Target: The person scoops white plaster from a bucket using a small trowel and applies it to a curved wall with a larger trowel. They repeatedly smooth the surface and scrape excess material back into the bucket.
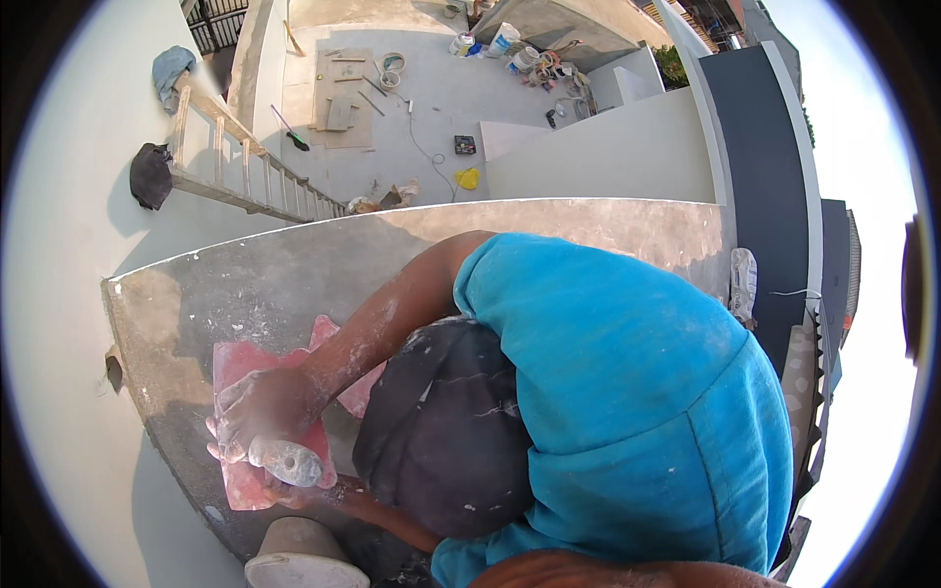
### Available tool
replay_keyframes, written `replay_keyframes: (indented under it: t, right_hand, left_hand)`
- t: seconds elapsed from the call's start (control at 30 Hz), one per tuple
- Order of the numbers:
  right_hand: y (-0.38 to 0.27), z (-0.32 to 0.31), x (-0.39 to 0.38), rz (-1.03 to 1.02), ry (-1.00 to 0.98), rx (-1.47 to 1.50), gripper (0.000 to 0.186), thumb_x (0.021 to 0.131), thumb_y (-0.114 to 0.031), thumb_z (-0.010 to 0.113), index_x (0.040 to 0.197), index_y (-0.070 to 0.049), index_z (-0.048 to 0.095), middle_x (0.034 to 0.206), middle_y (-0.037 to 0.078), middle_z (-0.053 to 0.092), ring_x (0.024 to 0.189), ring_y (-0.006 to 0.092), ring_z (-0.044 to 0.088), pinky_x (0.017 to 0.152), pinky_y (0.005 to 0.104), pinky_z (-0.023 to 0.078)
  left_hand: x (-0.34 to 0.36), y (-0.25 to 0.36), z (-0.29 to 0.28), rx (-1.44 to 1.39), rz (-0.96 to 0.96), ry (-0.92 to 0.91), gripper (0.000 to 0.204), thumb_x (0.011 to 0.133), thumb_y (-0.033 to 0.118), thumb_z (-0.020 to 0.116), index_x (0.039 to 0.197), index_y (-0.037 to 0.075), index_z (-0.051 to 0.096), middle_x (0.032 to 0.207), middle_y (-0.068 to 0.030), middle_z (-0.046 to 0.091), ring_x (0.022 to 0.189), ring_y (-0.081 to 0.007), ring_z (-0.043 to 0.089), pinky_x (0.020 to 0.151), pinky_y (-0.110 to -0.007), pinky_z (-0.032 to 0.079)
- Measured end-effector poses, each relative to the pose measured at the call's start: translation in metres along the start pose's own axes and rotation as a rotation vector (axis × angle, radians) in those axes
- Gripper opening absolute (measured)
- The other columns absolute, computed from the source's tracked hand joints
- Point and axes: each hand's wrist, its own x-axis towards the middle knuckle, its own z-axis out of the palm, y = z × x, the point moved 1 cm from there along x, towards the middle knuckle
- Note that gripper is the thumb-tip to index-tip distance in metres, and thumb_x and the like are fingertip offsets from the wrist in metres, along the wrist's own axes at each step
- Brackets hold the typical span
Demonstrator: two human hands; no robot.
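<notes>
Neither my left hand nor my right hand can be made out. A person in a turquoise shirt and dark cap bends over directly below me. That person's upper hand, coated in pale powder, grips a whitish rounded object over a pink, dusty sheet. The person's other hand is at the sheet's lower edge, partly hidden. Bare skin crosses the bottom edge; I cannot tell whose it is. A grey bucket stands beside the person.
The grey concrete ledge has an edge above a lower floor with several buckets, boards, cables and a yellow bag. A ladder leans at upper left beside a white wall. A roof edge runs along the right.
</notes>
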Motion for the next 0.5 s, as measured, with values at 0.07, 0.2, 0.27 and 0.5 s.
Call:
replay_keyframes:
  t: [0.07, 0.2, 0.27, 0.5]
  right_hand:
    - [0.017, 0.015, -0.029, 0.023, -0.005, -0.029, 0.034, 0.08, -0.031, 0.064, 0.112, -0.022, 0.067, 0.109, -0.002, 0.064, 0.096, 0.0225, 0.059, 0.089, 0.0372, 0.048]
    - [0.009, 0.01, -0.019, 0.045, 0.006, 0.06, 0.034, 0.079, -0.031, 0.064, 0.112, -0.024, 0.067, 0.109, -0.004, 0.063, 0.097, 0.0212, 0.058, 0.088, 0.0374, 0.048]
    - [-0.003, 0.004, -0.011, -0.015, -0.045, -0.041, 0.035, 0.079, -0.03, 0.065, 0.113, -0.023, 0.066, 0.106, -0.002, 0.063, 0.097, 0.0212, 0.058, 0.085, 0.038, 0.049]
    - [-0.001, 0.002, -0.012, 0.03, 0.029, 0.057, 0.042, 0.076, -0.034, 0.067, 0.115, -0.02, 0.065, 0.106, 0.0, 0.063, 0.099, 0.0226, 0.058, 0.086, 0.0404, 0.049]
  left_hand:
    - [-0.004, -0.004, 0.005, 0.008, -0.023, -0.024, 0.073, 0.069, 0.015, 0.054, 0.138, -0.003, 0.043, 0.128, -0.0215, 0.05, 0.116, -0.037, 0.053, 0.095, -0.048, 0.049]
    - [0.0, 0.0, -0.001, 0.027, 0.011, -0.008, 0.073, 0.069, 0.015, 0.054, 0.138, -0.003, 0.043, 0.128, -0.0214, 0.05, 0.116, -0.0367, 0.053, 0.096, -0.047, 0.049]
    - [0.0, 0.002, -0.003, 0.029, 0.015, -0.005, 0.073, 0.069, 0.015, 0.054, 0.138, -0.003, 0.043, 0.128, -0.0214, 0.05, 0.116, -0.0366, 0.053, 0.096, -0.047, 0.049]
    - [-0.001, 0.0, 0.0, 0.038, 0.002, -0.021, 0.072, 0.07, 0.015, 0.054, 0.139, -0.003, 0.043, 0.128, -0.0212, 0.05, 0.116, -0.0361, 0.053, 0.096, -0.047, 0.049]
